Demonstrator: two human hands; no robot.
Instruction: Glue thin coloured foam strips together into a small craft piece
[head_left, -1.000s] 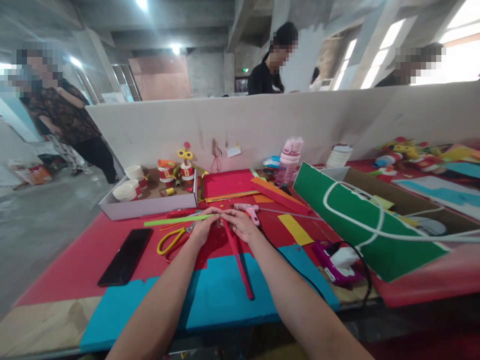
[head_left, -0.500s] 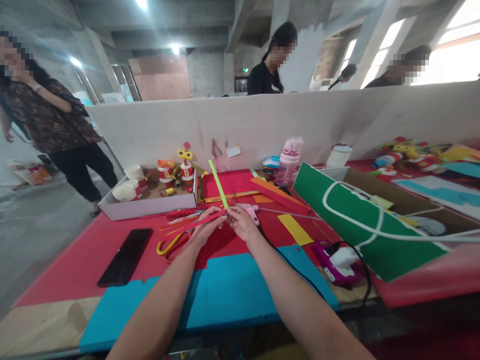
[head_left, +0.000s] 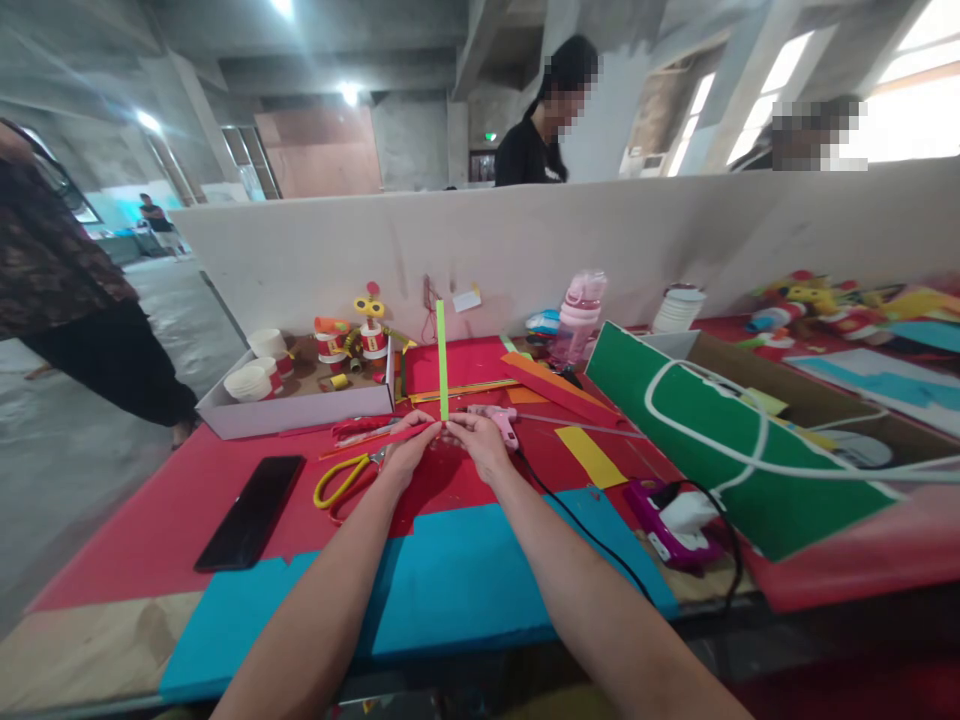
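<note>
My left hand (head_left: 407, 455) is closed in a pinch on a red paper strip (head_left: 411, 435), which slants off to the left across the fingers. Close against it, my right hand (head_left: 480, 443) pinches the lower end of a light green paper strip (head_left: 442, 360) that stands up nearly vertical. The two strips meet at the fingertips, where the exact join is hidden. Just left of my left hand lie scissors with yellow and red handles (head_left: 339, 486). A pink glue gun (head_left: 505, 424) rests behind my right hand, its black cord running toward me.
A shallow box (head_left: 300, 425) with paper cups and small figures stands back left. A black phone (head_left: 250, 513) lies at left, blue sheets (head_left: 465, 590) in front. Right are a purple power strip (head_left: 671, 535) and a green-sided box (head_left: 697, 440). A person (head_left: 67, 270) stands beyond the table.
The green strip has swung from leaning left to nearly upright. My hands have drawn closer together at its base. The person at left has shifted further left.
</note>
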